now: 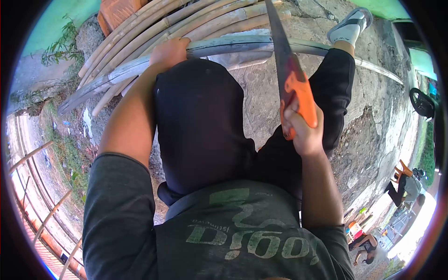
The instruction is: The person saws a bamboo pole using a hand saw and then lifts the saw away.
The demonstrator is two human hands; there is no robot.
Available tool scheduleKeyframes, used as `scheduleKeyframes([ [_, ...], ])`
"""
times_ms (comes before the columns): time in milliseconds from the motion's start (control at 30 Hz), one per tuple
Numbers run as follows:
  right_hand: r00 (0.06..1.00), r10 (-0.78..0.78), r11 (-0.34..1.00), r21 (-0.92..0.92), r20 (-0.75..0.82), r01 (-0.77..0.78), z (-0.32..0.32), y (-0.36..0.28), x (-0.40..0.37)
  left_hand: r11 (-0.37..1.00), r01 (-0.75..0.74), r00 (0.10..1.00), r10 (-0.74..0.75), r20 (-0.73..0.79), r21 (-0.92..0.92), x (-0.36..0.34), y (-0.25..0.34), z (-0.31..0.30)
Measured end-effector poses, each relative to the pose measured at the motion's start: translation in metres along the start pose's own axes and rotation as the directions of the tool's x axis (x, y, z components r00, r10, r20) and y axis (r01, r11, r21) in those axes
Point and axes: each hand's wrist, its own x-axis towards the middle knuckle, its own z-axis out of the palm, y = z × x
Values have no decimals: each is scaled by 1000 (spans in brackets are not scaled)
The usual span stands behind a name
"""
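Note:
My right hand (305, 128) is wrapped round the orange handle of a hand saw (298, 93). The saw's long dark blade points away from me and crosses over a bamboo pole (228, 44) in this view. That pole lies crosswise in front of me, running from the lower left to the far right. My left hand (170, 51) grips the pole just beyond my bent knee, its fingers curled over the top. Behind it several more bamboo poles (186, 23) lie side by side in a pile.
My foot in a grey sandal (350, 28) stands beyond the pole on rough concrete ground (368, 126). An orange-brown block (119, 14) sits behind the pile. Two people (368, 247) are at the far right, near a motorcycle wheel (422, 102). Weeds (65, 51) grow at the left.

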Motion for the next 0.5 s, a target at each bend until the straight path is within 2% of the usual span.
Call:
scheduleKeyframes([
  [33, 1000, -2, 994, -107, 4, 3, 1, -2, 7, 1000, 0, 1000, 0, 5, -9, 0, 0, -1],
  [133, 994, 103, 988, 120, -22, -99, -1, -17, 50, 1000, -7, 999, 6, -32, -26, 7, -4, 9],
  [200, 1000, 23, 957, 290, 10, -25, -15, -16, 59, 1000, -3, 1000, 2, -29, -29, 6, -8, 10],
  [233, 998, -60, 958, 281, 1, 57, -16, -6, 48, 999, -13, 1000, 13, 5, -33, 0, -1, 1],
  [300, 1000, -16, 997, 80, 20, 14, -14, -3, -5, 999, -16, 1000, 16, 5, -31, 3, -1, -3],
  [333, 1000, 1, 993, 117, 13, -3, -15, 10, -28, 1000, -14, 1000, 14, -11, -26, 5, -4, 2],
  [433, 999, -30, 996, 81, 26, 28, -12, 12, -38, 1000, -4, 999, 3, -35, -21, 5, -5, 10],
  [467, 1000, -8, 987, 162, 2, 8, -10, 10, -22, 1000, -13, 999, 12, -33, -11, 4, -4, 11],
  [500, 1000, -11, 996, 84, 12, 10, -11, 15, 7, 1000, -17, 1000, 17, -22, -14, 3, -2, 13],
])
